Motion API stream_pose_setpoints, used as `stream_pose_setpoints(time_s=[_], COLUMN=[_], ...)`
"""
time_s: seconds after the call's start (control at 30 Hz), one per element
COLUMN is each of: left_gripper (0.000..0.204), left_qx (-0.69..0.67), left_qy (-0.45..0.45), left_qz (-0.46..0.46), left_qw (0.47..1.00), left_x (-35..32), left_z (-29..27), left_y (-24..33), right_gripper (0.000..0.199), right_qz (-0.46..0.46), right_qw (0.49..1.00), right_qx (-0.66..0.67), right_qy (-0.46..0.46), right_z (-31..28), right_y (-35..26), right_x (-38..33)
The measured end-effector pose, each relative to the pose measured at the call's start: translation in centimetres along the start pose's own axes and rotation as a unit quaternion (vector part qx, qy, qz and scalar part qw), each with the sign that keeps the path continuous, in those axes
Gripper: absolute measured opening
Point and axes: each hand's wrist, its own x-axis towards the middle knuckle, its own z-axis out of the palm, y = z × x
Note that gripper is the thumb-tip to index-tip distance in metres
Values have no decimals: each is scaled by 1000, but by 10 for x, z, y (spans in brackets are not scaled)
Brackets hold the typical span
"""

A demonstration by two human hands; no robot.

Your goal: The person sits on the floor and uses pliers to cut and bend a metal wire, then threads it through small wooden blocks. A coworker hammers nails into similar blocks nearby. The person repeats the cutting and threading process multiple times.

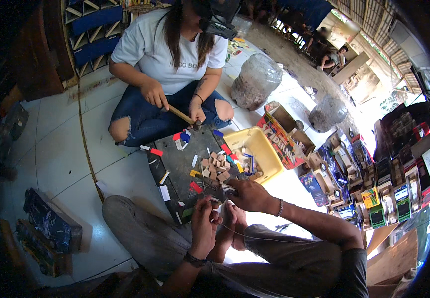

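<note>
My left hand (204, 229) is raised at the near edge of a low dark work table (167, 166), its fingers closed in a pinch. What it pinches is too small to make out. Just to its right, my right hand (250, 195) reaches over the same edge with fingers curled down; what they hold is hidden. A small pale piece (215, 200) shows between the two hands. Close ahead of them lie a heap of small wooden blocks (216, 164), several loose nails (204, 188) and a red piece (195, 187).
Opposite me a seated person (185, 64) grips a hammer (181, 115) over the table's far side. A yellow basin (273, 154) with small pieces stands at the right, beside a printed carton (280, 136). Boxy wooden items (373, 198) crowd the far right; dark packages (53, 218) lie left.
</note>
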Motion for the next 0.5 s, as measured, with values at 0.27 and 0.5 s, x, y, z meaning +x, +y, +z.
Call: stream_pose_setpoints(time_s=[0.27, 0.5], left_gripper=[61, 68], left_qx=[-3, 7], left_qy=[-132, -164], left_qz=[37, 56], left_qw=[991, 985], left_x=[-6, -16], left_z=[10, 19], left_y=[17, 32], right_gripper=[71, 89], right_qz=[82, 158], right_qw=[967, 932], right_qx=[195, 225], right_qy=[-141, -235], right_z=[-40, -44], right_y=[-9, -9], right_x=[-1, 0])
